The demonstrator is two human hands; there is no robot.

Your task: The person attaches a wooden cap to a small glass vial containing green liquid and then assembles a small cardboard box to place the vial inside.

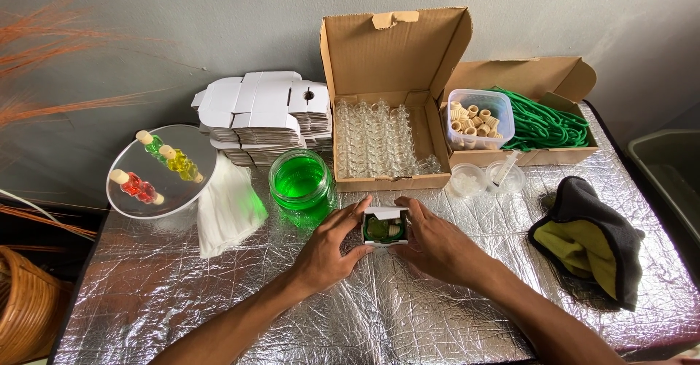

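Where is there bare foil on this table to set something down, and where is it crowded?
Bare foil table lies at the near left, below the white cloth, and between the right hand and the dark cloth. The back edge is crowded: mirror plate, flat cartons, green jar, both cardboard boxes. Both hands hold the small white box.

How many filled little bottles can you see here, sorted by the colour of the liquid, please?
Green: 2, one on the mirror and one in the small box held by the left hand and right hand
Yellow: 1
Red: 1
Total: 4
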